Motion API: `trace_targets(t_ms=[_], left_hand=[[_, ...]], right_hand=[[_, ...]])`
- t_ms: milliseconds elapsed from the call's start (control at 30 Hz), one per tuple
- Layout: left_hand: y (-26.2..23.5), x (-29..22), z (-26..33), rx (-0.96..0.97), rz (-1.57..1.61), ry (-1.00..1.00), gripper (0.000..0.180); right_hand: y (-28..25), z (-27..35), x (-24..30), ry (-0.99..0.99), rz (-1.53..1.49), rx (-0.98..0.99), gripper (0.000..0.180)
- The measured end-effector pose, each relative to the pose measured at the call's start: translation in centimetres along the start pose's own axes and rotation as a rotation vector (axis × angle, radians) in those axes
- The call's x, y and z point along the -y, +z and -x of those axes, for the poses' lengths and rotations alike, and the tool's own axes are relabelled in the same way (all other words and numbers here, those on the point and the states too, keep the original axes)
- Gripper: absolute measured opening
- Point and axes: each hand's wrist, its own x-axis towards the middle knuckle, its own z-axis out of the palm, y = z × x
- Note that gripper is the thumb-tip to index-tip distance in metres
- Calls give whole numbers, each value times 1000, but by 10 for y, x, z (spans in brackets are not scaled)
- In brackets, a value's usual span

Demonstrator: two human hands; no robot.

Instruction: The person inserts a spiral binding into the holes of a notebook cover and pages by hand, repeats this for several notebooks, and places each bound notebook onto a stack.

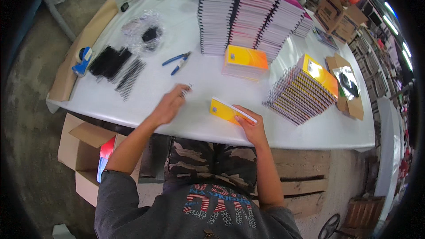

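Observation:
My right hand [251, 128] grips a small yellow-and-orange booklet [223, 111] by its right end, just above the white table [195, 121]. No binding shows along the booklet's upper edge. To its left, my left hand [167, 106] is raised with its fingers pinched on a short black binding wire [187, 90], partly hidden and slightly blurred. Beyond that hand lie blue-handled pliers [177, 61]. A heap of black binding wires [110, 63] spreads across the table's left side. Behind the booklet stands a stack of similar yellow-orange booklets [245, 59].
Wire-bound yellow booklets [305, 93] form a tall stack on the right. Tall stacks of bound notebooks [219, 17] stand at the back. A blue tape dispenser [82, 62] sits at the left edge, near crumpled clear plastic [141, 28]. An open cardboard box [82, 150] stands below the table.

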Motion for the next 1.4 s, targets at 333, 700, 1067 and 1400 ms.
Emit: trace_targets(t_ms=[333,700,1067,1400], left_hand=[[31,-19,-14,144,-25,-82,25],[17,-47,-39,146,-562,507,31],[10,-71,-45,437,-660,357,22],[7,-78,-50,492,-826,506,39]], right_hand=[[-2,-2,-2,-20,-7,35,32],[-2,-2,-2,-32,-6,74,32],[0,1,2,-56,73,101,32],[-1,1,3,-124,110,98,32]])
